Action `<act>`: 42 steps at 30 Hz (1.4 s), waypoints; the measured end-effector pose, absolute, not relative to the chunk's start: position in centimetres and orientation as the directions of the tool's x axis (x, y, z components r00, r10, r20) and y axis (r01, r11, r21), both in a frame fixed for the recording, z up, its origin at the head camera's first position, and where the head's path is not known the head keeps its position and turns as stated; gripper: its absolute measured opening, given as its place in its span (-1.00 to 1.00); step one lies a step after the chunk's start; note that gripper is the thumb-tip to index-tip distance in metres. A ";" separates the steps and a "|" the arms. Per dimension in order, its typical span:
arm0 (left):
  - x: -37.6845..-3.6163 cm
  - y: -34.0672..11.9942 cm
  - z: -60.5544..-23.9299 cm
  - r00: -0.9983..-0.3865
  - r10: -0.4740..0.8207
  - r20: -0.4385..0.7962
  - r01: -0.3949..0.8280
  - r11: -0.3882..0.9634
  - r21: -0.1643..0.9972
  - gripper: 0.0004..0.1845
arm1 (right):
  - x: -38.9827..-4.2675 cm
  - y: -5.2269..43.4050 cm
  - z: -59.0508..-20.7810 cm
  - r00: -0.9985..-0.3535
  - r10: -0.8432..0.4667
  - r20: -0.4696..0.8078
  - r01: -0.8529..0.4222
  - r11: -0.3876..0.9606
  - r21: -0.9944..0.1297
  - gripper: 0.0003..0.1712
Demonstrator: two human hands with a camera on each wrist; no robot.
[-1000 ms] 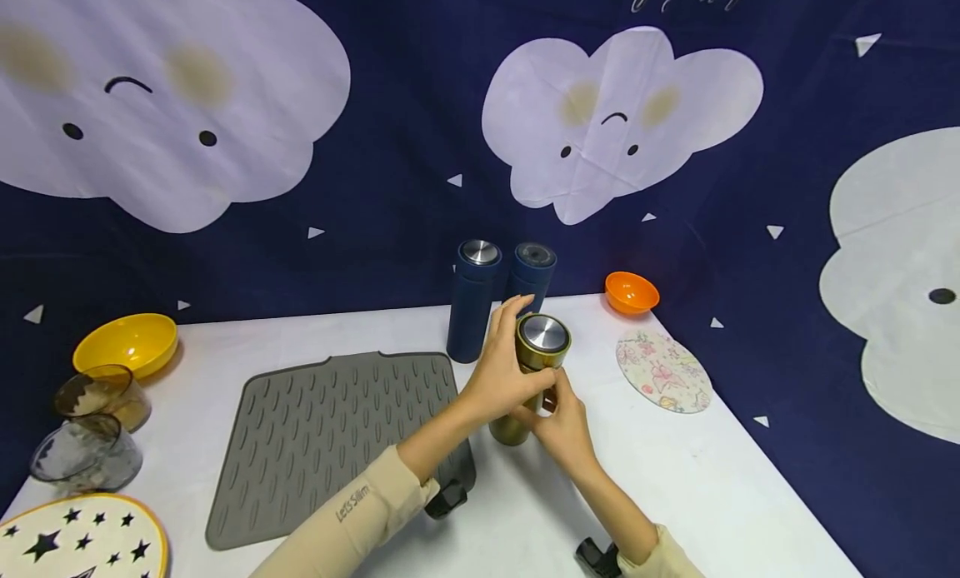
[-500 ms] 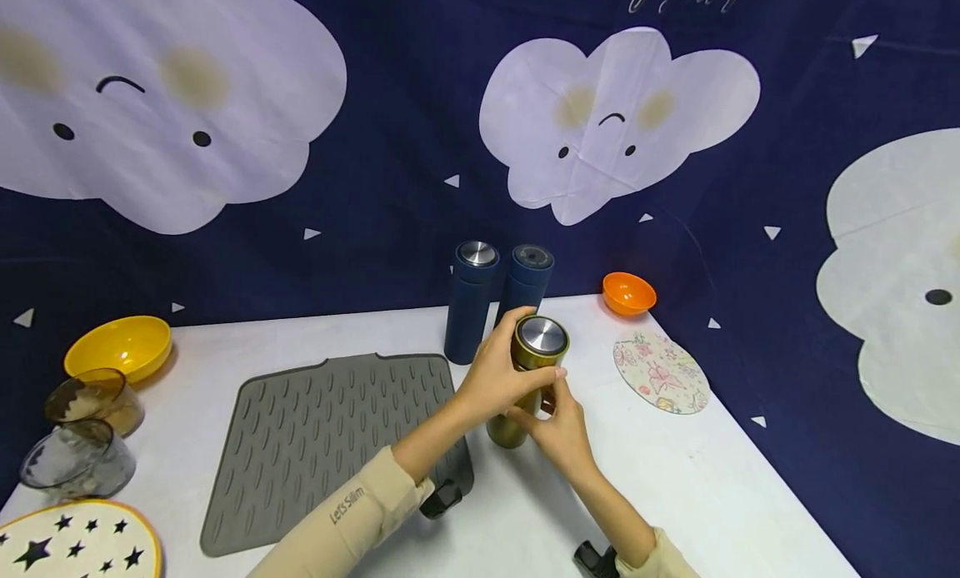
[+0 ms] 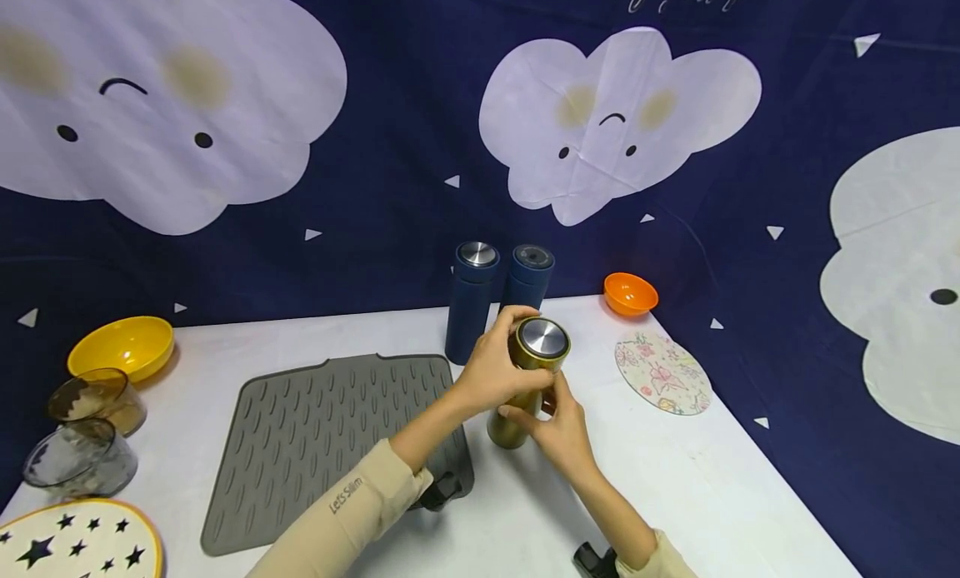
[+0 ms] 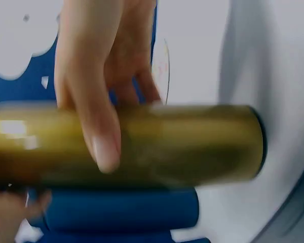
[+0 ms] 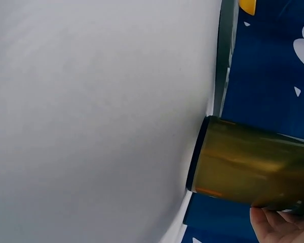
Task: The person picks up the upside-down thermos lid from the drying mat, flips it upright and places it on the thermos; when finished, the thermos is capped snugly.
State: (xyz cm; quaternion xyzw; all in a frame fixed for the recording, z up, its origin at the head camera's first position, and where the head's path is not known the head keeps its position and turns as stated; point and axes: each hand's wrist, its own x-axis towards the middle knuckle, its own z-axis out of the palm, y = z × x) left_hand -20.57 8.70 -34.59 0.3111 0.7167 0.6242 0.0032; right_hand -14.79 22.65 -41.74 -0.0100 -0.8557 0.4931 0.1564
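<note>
In the head view a gold thermos flask [image 3: 506, 431] with a silver-topped lid [image 3: 543, 338] stands at the table's middle. My left hand [image 3: 497, 370] grips its upper part around the lid, thumb across the near side. Lower down, my right hand [image 3: 561, 430] holds the body, with the thumb in front and the other fingers partly hidden behind. The left wrist view has the thermos flask [image 4: 192, 147] lying across it, blurred, a thumb over its body. Its dark-rimmed base shows in the right wrist view on the thermos flask [image 5: 248, 164]. Whether the base touches the table I cannot tell.
Two dark blue flasks, a left one [image 3: 468, 311] and a right one [image 3: 528, 278], stand just behind. A grey ridged mat [image 3: 337, 445] lies left. Farther left are a yellow bowl [image 3: 123, 349], two glass bowls and a star plate [image 3: 90, 545]. An orange bowl [image 3: 630, 295] and round patterned mat [image 3: 663, 374] lie right.
My left hand has turned a little at the lid, its thumb shifting slightly left and its wrist camera moving left. My right hand stays on the body, its thumb slightly farther left.
</note>
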 end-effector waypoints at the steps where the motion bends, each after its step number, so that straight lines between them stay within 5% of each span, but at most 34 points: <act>1: -20.7 8.6 -34.6 -0.796 0.469 0.384 0.439 0.010 0.898 -0.21 | -14.8 22.6 -41.7 -0.952 0.171 0.254 -0.135 0.510 -0.849 -0.28; 7: -20.3 8.9 -34.4 -0.822 0.386 0.419 0.507 0.160 0.847 0.03 | -14.8 22.6 -41.6 -0.954 0.163 0.253 -0.140 0.507 -0.851 -0.29; 11: -20.6 8.9 -34.5 -0.791 0.437 0.427 0.462 -0.029 0.886 -0.22 | -14.7 22.6 -41.5 -0.963 0.135 0.233 -0.141 0.483 -0.864 -0.26; 13: -20.6 8.8 -34.6 -0.785 0.467 0.408 0.424 -0.074 0.902 -0.14 | -14.7 22.7 -41.4 -0.966 0.124 0.228 -0.140 0.490 -0.860 -0.29; 19: -19.8 9.5 -34.2 -0.834 0.326 0.444 0.509 0.145 0.849 0.01 | -14.8 22.8 -41.1 -0.969 0.100 0.224 -0.148 0.490 -0.859 -0.34; 22: -20.5 9.1 -33.9 -0.791 0.408 0.456 0.486 -0.033 0.874 -0.16 | -14.9 22.9 -41.1 -0.976 0.083 0.201 -0.141 0.465 -0.874 -0.28; 24: -21.0 8.6 -33.6 -0.777 0.461 0.428 0.430 -0.107 0.896 -0.07 | -15.0 23.0 -41.0 -0.980 0.071 0.186 -0.133 0.456 -0.880 -0.28; 30: -20.6 9.0 -33.7 -0.838 0.356 0.414 0.485 0.140 0.863 0.17 | -15.0 23.1 -41.0 -0.982 0.071 0.175 -0.124 0.456 -0.881 -0.25; 36: -22.0 7.9 -34.1 -0.666 0.660 0.348 0.327 -0.160 0.931 -0.03 | -14.9 23.3 -40.8 -0.984 0.007 0.177 -0.156 0.444 -0.882 -0.23; 42: -20.7 8.8 -34.5 -0.830 0.412 0.376 0.450 0.095 0.888 -0.02 | -15.2 23.5 -40.6 -0.988 0.007 0.157 -0.136 0.457 -0.879 -0.31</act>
